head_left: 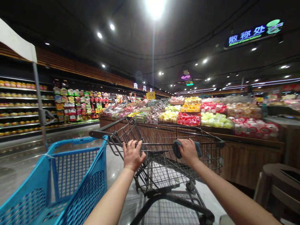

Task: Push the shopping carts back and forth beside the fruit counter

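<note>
A black wire shopping cart (164,179) stands in front of me, and no goods show inside it. My left hand (133,155) is closed over the cart's near top rail, fingers curled and thumb a little apart. Further right on the same rail, my right hand (188,150) presses a folded blue-grey cloth (198,149) around the bar. Part of the cloth is hidden under the fingers. The cart's black handle (97,134) lies to the left of my left hand.
A blue plastic basket cart (78,147) stands close on the left, beside a metal pole (39,93). Wooden display bins (248,156) heaped with packaged sweets run behind the cart. A brown stool (273,175) bearing a dark flat object is at the right. Stocked shelves (21,107) line the left wall.
</note>
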A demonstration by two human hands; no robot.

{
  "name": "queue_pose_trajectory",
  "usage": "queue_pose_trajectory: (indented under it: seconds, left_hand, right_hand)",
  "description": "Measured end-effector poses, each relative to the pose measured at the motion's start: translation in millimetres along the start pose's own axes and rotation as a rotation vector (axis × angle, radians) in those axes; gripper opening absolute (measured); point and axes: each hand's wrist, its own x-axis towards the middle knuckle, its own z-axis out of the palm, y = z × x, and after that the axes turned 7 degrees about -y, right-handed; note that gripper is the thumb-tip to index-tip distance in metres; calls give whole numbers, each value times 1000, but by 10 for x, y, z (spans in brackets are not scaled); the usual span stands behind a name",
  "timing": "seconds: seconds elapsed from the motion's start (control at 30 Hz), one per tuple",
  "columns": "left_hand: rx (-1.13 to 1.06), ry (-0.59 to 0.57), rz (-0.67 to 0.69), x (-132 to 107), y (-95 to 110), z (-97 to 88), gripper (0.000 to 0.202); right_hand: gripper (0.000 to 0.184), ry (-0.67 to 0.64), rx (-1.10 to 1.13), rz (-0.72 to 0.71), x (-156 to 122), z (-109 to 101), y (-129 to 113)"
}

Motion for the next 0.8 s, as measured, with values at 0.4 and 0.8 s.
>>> queue_pose_trajectory:
  seconds: [0.4, 0.8]
  left_hand:
    - [-7, -69, 76, -34, -202, -41, 52]
    - [-13, -12, 35, -16, -88, 0, 49]
  right_hand:
    - [32, -98, 25, -144, 166, 35, -390]
    - [36, -75, -8, 99, -227, -205, 1017]
